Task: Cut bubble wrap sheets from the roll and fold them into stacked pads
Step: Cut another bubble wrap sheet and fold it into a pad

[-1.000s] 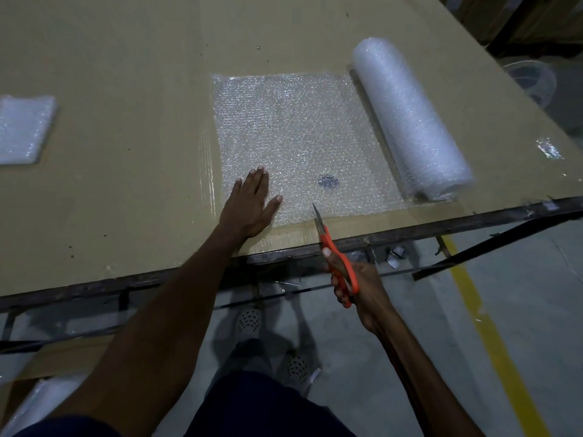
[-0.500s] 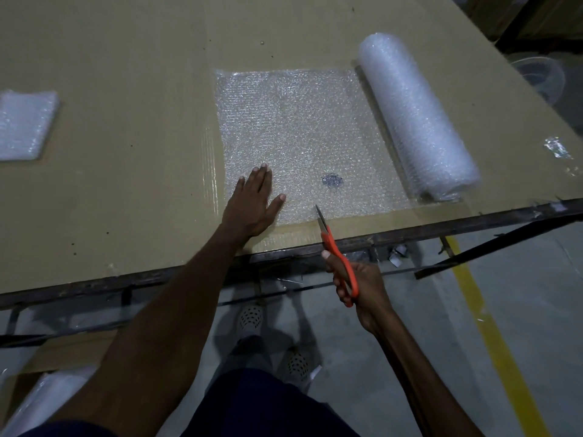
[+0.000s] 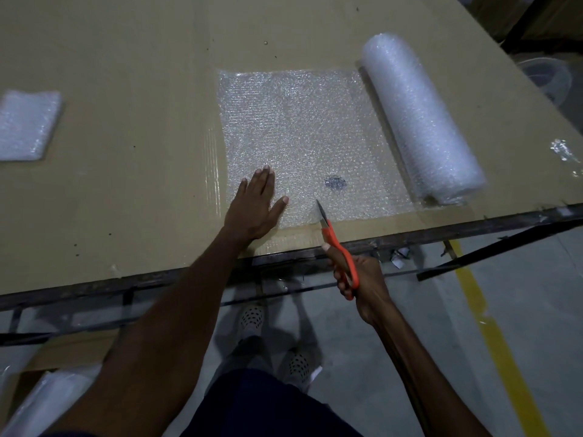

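Head view: the left hand [image 3: 257,205], fingers flat, pressed the unrolled bubble wrap sheet [image 3: 303,134] onto the table [image 3: 126,89], while the right hand [image 3: 356,279], gripping orange scissors [image 3: 334,241], met its near edge, the roll [image 3: 419,118] lying rightward, long axis running away.

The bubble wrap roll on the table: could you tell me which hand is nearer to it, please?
Right. The right hand, gripping the scissors, is off the table's near edge below the roll; the left hand presses the sheet farther away.
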A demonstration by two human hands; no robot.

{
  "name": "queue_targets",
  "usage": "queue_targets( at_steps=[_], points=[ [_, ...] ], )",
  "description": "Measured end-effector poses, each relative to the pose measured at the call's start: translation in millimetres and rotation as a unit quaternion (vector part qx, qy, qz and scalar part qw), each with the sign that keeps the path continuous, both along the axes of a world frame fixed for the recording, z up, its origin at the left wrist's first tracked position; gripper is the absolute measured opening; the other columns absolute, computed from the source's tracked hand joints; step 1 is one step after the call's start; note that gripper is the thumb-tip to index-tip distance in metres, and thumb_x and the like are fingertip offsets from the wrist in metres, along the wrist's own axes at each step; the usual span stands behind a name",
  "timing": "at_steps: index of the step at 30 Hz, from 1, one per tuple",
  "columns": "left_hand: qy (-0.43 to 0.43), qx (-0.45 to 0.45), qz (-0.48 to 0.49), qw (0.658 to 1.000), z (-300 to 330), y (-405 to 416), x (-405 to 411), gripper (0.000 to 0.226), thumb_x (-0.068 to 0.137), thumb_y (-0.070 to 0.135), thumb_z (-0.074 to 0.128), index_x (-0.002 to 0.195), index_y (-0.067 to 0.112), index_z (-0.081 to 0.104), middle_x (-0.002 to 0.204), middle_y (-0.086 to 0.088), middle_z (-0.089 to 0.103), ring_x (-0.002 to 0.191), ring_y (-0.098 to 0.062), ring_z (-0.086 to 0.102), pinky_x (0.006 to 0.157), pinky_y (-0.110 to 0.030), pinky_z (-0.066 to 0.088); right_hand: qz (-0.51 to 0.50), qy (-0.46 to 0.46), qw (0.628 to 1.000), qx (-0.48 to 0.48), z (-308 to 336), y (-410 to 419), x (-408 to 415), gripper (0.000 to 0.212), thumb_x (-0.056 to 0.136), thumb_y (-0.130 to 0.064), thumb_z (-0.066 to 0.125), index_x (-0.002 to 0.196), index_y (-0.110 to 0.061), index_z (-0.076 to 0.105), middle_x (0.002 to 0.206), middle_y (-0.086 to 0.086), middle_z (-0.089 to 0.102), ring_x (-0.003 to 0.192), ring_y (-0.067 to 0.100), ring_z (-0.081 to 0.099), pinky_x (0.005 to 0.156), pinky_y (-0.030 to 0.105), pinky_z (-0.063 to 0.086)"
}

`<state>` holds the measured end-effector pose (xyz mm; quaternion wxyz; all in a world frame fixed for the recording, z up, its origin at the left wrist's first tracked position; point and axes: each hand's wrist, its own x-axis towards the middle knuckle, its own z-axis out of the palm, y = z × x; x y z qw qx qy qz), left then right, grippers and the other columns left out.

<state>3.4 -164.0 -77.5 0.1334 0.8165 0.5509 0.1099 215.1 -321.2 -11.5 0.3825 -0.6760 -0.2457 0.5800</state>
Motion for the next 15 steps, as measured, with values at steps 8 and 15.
queue_targets(
  at_steps=[8, 15],
  points=[
    [0.000, 0.005, -0.001, 1.000, 0, 0, -1, 0.076, 0.103, 0.057, 0.020, 0.159, 0.007, 0.012, 0.167, -0.010, 0.006, 0.154, -0.022, 0.001, 0.123, -0.043, 0.001, -0.001, -0.009, 1.000, 0.012, 5, 15, -5, 0.039, 0.077, -0.039, 0.087, 0.080, -0.003, 0.071, 0.052, 0.004, 0.051, 0.037, 0.010, 0.040, 0.036, 0.019, 0.027],
    [-0.002, -0.001, 0.001, 1.000, -1, 0, 0, 0.074, 0.105, 0.056, 0.022, 0.160, 0.009, 0.009, 0.168, -0.008, 0.003, 0.154, -0.020, -0.002, 0.123, -0.042, 0.000, 0.001, -0.018, 1.000, 0.001, 11, 26, -8, 0.046, 0.079, -0.045, 0.085, 0.084, -0.001, 0.073, 0.053, 0.002, 0.053, 0.039, 0.010, 0.041, 0.037, 0.019, 0.028]
  ],
)
